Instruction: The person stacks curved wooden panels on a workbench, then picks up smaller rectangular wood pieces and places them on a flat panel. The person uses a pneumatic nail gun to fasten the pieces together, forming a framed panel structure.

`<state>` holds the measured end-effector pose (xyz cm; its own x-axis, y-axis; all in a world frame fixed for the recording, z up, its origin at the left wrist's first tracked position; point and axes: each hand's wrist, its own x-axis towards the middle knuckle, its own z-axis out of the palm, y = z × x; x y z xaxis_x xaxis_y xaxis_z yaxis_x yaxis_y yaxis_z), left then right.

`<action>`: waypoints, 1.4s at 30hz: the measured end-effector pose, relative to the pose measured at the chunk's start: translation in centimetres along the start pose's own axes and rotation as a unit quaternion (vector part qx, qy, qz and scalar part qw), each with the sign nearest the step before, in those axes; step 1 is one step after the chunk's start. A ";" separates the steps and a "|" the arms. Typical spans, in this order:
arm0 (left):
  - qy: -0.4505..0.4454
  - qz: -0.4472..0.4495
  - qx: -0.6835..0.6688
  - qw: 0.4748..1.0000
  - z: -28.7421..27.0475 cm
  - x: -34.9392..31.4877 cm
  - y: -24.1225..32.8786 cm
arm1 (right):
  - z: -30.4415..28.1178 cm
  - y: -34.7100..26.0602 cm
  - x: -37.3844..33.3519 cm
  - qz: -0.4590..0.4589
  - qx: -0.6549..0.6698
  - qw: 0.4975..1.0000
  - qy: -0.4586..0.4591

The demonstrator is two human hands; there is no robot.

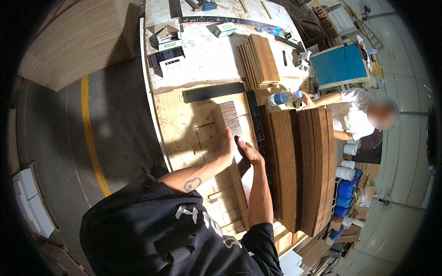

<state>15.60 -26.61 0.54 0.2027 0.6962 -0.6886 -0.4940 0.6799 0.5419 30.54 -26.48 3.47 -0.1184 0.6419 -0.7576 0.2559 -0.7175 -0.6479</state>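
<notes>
Wood strip (230, 118) lies on the plywood workbench (184, 119), both hands' fingers (229, 138) grasping it, concrete floor (60, 138) beside.

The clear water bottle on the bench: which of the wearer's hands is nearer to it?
Right. The right hand lies below the water bottle, on the dark end of the wood strip. The left hand presses the strip's left side, slightly farther away.

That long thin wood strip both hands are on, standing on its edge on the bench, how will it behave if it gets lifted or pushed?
The wood strip looks long and thin, so it probably flexes a little when lifted by one end. It stands on a narrow edge, steadied by the left hand and right hand, so it likely tips if released. It seems light for its length.
</notes>
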 end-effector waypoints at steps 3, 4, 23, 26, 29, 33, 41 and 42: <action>0.000 0.008 0.003 1.000 0.3 0.1 0.1 | 0.6 -0.9 -0.3 -0.048 -0.015 0.999 -0.002; -0.001 0.008 0.004 1.000 0.3 0.0 0.1 | 0.7 -0.8 -0.3 -0.040 -0.026 0.999 0.000; -0.067 0.150 0.404 0.900 -3.1 13.1 18.1 | 2.8 22.0 -29.5 -0.012 0.150 0.645 0.749; -0.137 0.021 0.476 0.868 -4.5 19.7 21.7 | 2.4 31.9 -34.8 0.110 0.139 0.591 0.787; -0.251 -0.153 0.471 0.832 0.2 15.5 19.2 | 5.2 39.8 -36.7 0.139 0.279 0.604 0.734; -0.269 -0.188 0.471 0.819 1.7 15.2 18.6 | 6.5 46.1 -35.1 0.072 0.515 0.633 0.573; -0.280 -0.186 0.477 0.812 1.6 11.5 19.3 | 6.7 41.3 -35.7 -0.063 0.609 0.657 0.440; -0.273 -0.181 0.486 0.810 1.7 11.2 19.3 | 6.5 41.6 -35.6 -0.063 0.610 0.658 0.438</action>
<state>9.76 -5.34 4.07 0.6614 0.2288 -0.7143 0.5262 0.5372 0.6592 39.15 -80.91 2.94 0.6700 0.2444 -0.7009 -0.7255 0.0157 -0.6880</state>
